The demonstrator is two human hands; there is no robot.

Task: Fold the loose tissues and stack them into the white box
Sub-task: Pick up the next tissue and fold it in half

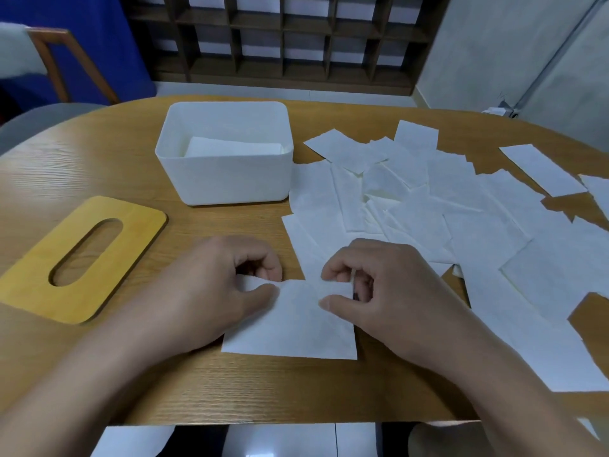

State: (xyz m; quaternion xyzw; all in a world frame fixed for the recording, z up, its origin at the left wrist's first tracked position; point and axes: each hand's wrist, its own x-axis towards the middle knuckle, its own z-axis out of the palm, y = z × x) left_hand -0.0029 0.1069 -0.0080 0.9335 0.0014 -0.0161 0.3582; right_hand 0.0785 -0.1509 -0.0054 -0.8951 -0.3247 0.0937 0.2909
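Tissue [293, 324] lies flat on the surface [99, 166], directly under both hands, long axis running left-right. Left hand [211, 288] pinches its far-left corner, right hand [379, 285] pinches the far edge; both equally near. White box [227, 179] sits beyond, slightly left, so nearer the left hand; folded tissues already inside. Loose tissues [461, 219] spread right. Fingertips curl under, grip detail hidden; stack depth in the box unclear.
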